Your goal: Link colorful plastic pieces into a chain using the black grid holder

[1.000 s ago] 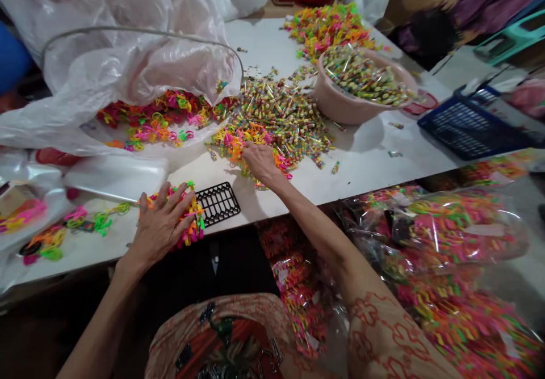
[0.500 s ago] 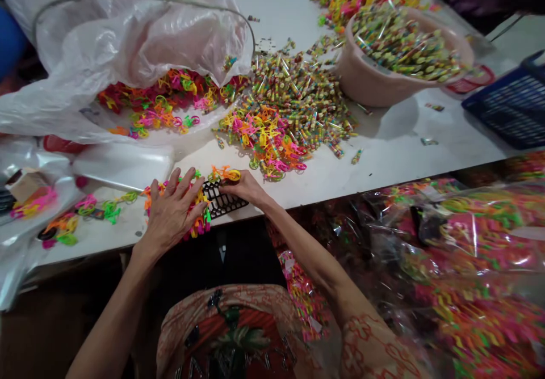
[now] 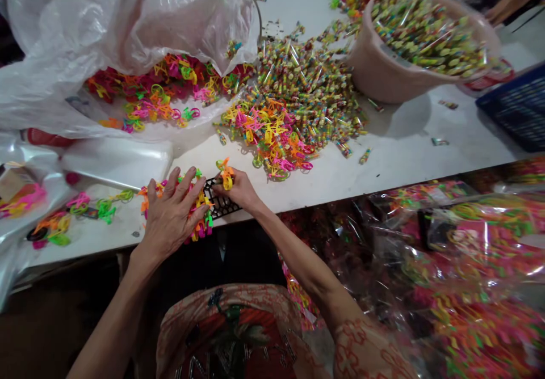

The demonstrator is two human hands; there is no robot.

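Observation:
My left hand (image 3: 172,214) lies with fingers spread over a cluster of bright plastic toys (image 3: 203,217), which stand packed in the left part of a black plastic grid (image 3: 225,207). Between the thumb and fingers of my right hand (image 3: 242,190) is an orange and yellow plastic toy (image 3: 226,176) that looks like a little bicycle, with some green beside it. This hand is just over the open cells at the grid's right end. Whether the toy touches the grid is hidden by my fingers.
Beyond my hands lie a heap of loose bicycle-like toys (image 3: 272,135) and a larger heap of small clear-wrapped colourful sticks (image 3: 306,89). A pink tub (image 3: 383,72) of such sticks and a blue basket (image 3: 515,106) stand right. A plastic bag (image 3: 106,21) spills toys at left.
My right hand has turned the toy from lying sideways to more upright over the grid. My left hand stays in place. Another person's arm has come into view at the upper right.

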